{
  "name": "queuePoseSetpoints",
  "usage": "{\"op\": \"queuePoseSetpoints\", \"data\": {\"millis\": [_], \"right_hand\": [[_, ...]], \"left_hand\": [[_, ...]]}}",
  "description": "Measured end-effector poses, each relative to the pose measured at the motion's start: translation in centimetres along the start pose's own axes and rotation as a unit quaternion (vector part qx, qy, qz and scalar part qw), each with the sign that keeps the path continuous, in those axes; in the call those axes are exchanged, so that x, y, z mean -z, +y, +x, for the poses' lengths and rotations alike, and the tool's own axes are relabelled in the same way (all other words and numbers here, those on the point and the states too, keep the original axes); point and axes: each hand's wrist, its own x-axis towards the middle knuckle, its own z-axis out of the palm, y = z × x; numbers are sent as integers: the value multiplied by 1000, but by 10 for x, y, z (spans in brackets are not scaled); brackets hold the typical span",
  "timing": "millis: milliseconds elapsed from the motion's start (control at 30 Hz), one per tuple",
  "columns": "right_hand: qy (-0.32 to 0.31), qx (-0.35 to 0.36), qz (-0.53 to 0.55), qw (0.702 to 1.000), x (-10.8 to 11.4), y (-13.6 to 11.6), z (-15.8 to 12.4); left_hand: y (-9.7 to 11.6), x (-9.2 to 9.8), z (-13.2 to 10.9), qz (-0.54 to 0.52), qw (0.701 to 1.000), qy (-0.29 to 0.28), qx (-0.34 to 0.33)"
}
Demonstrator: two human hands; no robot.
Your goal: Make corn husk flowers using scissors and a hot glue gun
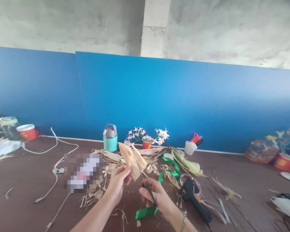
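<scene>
a green-blue flask (110,144) stands near a tall blue board (145,90). a red tub (28,134) sits beside a clear jar (10,129).

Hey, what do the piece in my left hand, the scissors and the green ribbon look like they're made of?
Piece in your left hand: probably dried plant husk, matte; it's tan, thin and papery.
Scissors: likely metal blades, being slim and dark; the black handles may be plastic.
Green ribbon: perhaps satin, given its smooth sheen.
</scene>
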Motion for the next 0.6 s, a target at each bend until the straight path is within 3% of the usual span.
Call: {"op": "queuePoseSetpoints", "data": {"millis": [600], "right_hand": [[3,-3,21,1000,3,0,2]], "left_hand": [[4,5,5,53,999,-9,4]]}}
